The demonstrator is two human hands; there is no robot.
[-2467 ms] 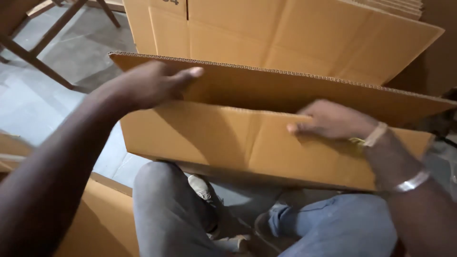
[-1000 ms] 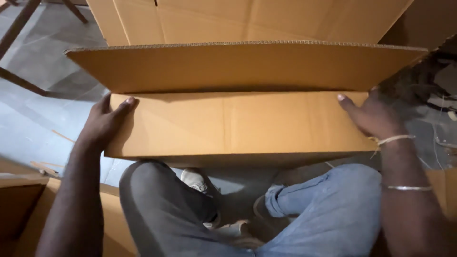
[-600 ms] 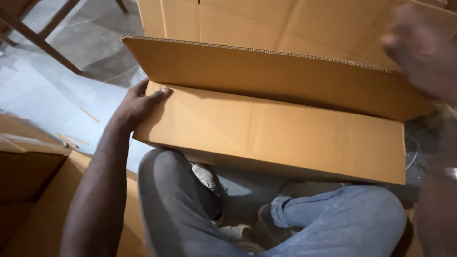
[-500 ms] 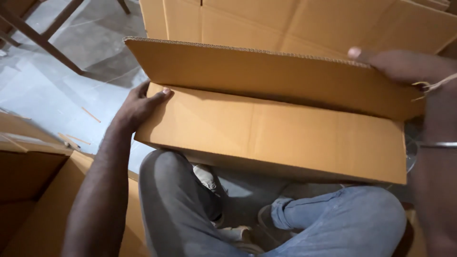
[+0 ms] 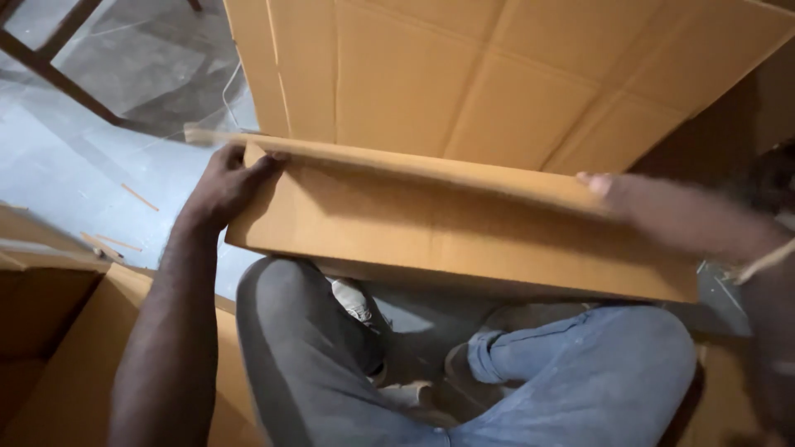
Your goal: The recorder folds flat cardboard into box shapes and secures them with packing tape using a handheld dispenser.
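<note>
Gripping the near-left corner of the flat cardboard box (image 5: 431, 240), the left hand (image 5: 228, 186) curls over its edge; the right hand (image 5: 662, 215), blurred, lies open-fingered along the top flap (image 5: 431, 170). Box rests across the person's knees (image 5: 580, 364). Flap looks partly folded down; other flaps remain unfolded, unsealed.

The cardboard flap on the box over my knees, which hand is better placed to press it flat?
Probably the left hand: its fingers already grip the flap at its left corner. The right hand is blurred, touching only the flap's far end.
</note>
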